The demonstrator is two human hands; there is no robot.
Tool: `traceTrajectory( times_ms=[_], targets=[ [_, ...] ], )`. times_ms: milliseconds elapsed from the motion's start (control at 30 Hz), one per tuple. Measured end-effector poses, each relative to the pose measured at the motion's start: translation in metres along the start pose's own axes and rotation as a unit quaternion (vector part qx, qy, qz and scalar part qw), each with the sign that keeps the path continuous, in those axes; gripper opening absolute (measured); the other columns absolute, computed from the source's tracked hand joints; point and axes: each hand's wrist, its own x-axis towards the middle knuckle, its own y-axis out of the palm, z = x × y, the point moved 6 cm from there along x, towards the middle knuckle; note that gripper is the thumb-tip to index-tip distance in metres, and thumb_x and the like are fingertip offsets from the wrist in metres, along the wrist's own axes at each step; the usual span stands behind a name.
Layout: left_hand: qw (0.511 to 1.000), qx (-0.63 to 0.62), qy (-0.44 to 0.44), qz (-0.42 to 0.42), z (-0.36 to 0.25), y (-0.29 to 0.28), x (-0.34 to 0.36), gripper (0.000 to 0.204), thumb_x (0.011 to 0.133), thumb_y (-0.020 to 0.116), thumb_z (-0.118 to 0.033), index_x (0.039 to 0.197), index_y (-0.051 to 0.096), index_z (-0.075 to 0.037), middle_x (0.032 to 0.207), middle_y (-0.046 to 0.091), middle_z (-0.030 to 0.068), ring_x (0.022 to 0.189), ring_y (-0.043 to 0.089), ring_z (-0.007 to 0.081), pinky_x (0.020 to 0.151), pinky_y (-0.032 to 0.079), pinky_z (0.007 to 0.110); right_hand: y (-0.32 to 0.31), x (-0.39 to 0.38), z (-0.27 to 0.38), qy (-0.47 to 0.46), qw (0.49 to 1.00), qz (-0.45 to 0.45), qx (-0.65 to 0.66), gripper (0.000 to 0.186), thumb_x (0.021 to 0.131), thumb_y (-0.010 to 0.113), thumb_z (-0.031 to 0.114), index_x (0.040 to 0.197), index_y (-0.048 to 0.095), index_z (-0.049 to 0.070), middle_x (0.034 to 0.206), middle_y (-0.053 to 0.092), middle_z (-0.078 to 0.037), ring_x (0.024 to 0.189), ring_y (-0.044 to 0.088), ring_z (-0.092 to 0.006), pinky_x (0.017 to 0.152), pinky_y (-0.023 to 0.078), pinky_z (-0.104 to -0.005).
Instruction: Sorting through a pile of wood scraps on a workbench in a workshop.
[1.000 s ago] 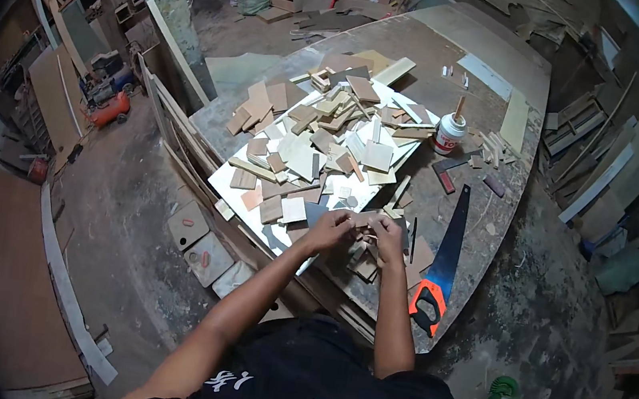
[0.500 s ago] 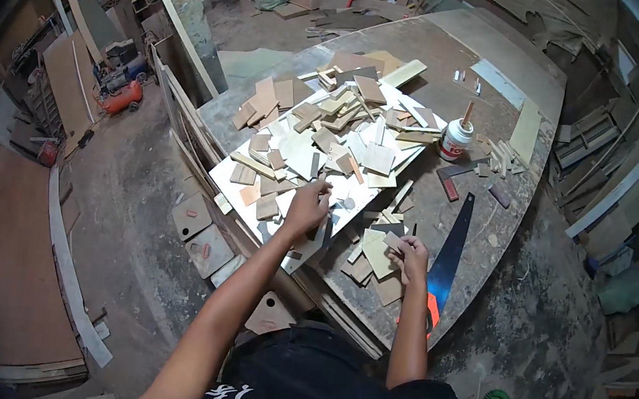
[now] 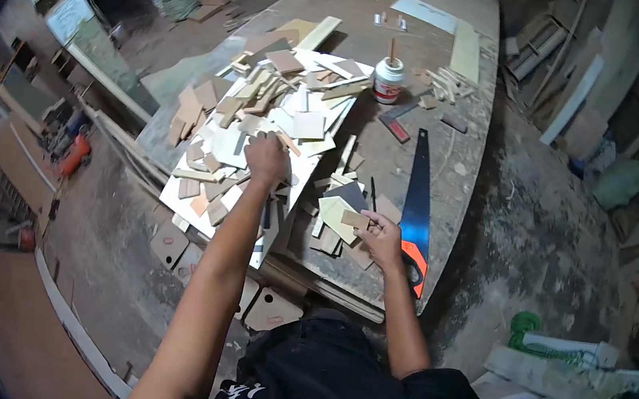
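Observation:
My right hand point(image 3: 383, 243) pinches a small light-brown wood block point(image 3: 355, 219) above a low heap of offcuts on the bench. Just under it lie a pale, pointed wood piece point(image 3: 335, 216) and a dark flat piece point(image 3: 349, 195). Over the large pile of wood scraps point(image 3: 309, 125), my left hand point(image 3: 268, 159) is palm down with its fingers curled. Its fingertips are hidden, so anything in them cannot be made out. A white board point(image 3: 309, 167) lies under the pile.
To the right of my right hand lies a handsaw point(image 3: 419, 192) with an orange handle. Farther back stand a white glue bottle point(image 3: 388, 81) with a stick in it and several small wood strips point(image 3: 451, 88). A red-and-black block point(image 3: 396, 127) lies nearby. The workbench point(image 3: 458, 161) has a curved right edge.
The view has swung, so the bench appears farther left. My left hand has turned palm down over the pile, its fingers now curled under. The right hand still holds the small wood block.

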Motion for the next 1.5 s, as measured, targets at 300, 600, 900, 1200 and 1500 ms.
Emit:
traceTrajectory(
  times_ms=[300,600,900,1200,1500],
  targets=[
    [0.986,-0.163,-0.04,0.02,-0.005,-0.023,-0.014,0.04,0.071,0.072,-0.024,0.098,0.052,-0.003,0.09,0.059,0.0159,0.087,0.056,0.0346,0.074,0.044,0.045,-0.042,-0.012,0.005,-0.027,0.997,-0.071,-0.009,0.04,0.067,0.069,-0.01,0.102,0.052,-0.002,0.09,0.062,-0.01,0.079,0.062,-0.0148,0.07,0.052,-0.0246],
    [0.67,-0.722,-0.155,0.071,0.03,-0.016,-0.085,0.04,0.084,0.065,-0.016,0.121,0.053,-0.006,0.108,0.059,0.0043,0.083,0.055,0.0108,0.064,0.044,0.022,0.002,0.012,0.005,-0.006,0.998,-0.009,0.059,0.041,0.078,0.057,-0.004,0.118,0.048,-0.004,0.101,0.062,-0.014,0.083,0.063,-0.0177,0.071,0.056,-0.0282],
    [0.467,-0.844,-0.12,0.234,-0.015,-0.027,-0.128,0.053,0.087,0.061,-0.024,0.133,0.04,-0.009,0.12,0.053,0.0061,0.099,0.053,0.0148,0.081,0.046,0.03,0.062,0.013,0.032,0.059,0.988,0.047,0.136,0.034,0.08,0.055,0.002,0.115,0.052,0.003,0.102,0.058,-0.009,0.09,0.061,-0.0166,0.07,0.054,-0.0285],
    [0.821,-0.505,0.043,0.262,-0.075,-0.01,-0.164,0.053,0.068,0.078,-0.011,0.115,0.056,-0.002,0.109,0.059,0.012,0.088,0.061,0.0191,0.075,0.051,0.029,0.033,-0.001,-0.014,0.118,0.993,0.017,-0.015,0.027,0.085,0.059,0.009,0.111,0.054,0.002,0.099,0.059,-0.009,0.083,0.062,-0.0185,0.068,0.054,-0.0331],
    [0.762,-0.528,0.061,0.369,-0.094,0.015,-0.195,0.056,0.083,0.067,-0.016,0.131,0.041,-0.003,0.125,0.051,0.0151,0.105,0.058,0.024,0.085,0.05,0.034,-0.116,0.091,-0.03,0.146,0.977,-0.153,-0.025,0.029,0.079,0.055,-0.004,0.107,0.052,0.001,0.088,0.059,-0.011,0.069,0.064,-0.0247,0.05,0.055,-0.0372]
  ],
)
